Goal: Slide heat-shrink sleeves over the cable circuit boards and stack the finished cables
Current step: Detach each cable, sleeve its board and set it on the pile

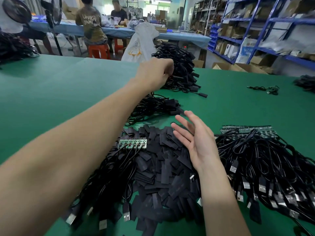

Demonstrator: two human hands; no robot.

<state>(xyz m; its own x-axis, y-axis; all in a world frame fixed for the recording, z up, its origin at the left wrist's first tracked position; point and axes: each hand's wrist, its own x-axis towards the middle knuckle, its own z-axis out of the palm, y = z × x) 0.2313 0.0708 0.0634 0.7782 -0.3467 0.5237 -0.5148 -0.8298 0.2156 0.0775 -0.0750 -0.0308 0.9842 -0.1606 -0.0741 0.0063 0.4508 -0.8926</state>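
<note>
My left hand (154,74) is stretched far out to the tall stack of finished black cables (180,68), its fingers curled at the stack's left side; what they grip is hidden. My right hand (192,138) hovers open, palm to the left, above a heap of flat black heat-shrink sleeves (162,171). A strip of green circuit boards (133,143) with cables attached lies under my left forearm. A second strip of boards (247,131) heads a big bundle of USB cables (265,169) on the right. A smaller pile of sleeved cables (156,106) lies between the heap and the stack.
The green table (51,99) runs wide to the left. A white plastic bag (143,43) stands behind the stack. Loose cables (265,89) lie at the far right, another black bundle (12,46) at the far left. Two people sit at a blue table; shelves line the right.
</note>
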